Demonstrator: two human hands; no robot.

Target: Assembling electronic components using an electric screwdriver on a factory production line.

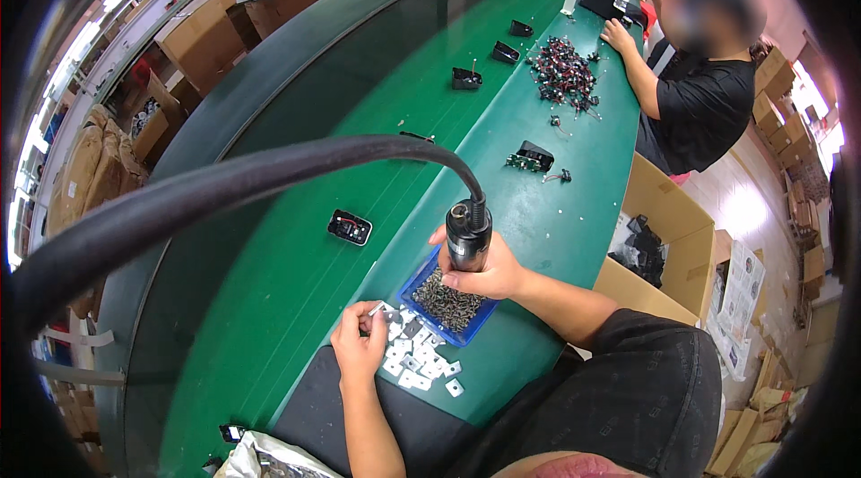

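Observation:
My right hand [495,273] is wrapped round a black electric screwdriver [467,238], held upright with its thick cable [269,175] arching away to the left. The tool's lower end is hidden by the hand. Beneath it lies a blue tray [485,315] full of small screws [441,300]. My left hand [357,348] pinches a small pale metal plate [378,308] at the tray's near left side. Beside those fingers, several similar square plates [414,378] lie loose on the green bench.
A black housing [350,227] with wires inside lies on the green belt [296,299]; others sit farther along. A circuit board with a housing [535,157] and a heap of wired parts [563,74] occupy the bench. Right, a co-worker [708,92] sits beyond a cardboard box [659,299].

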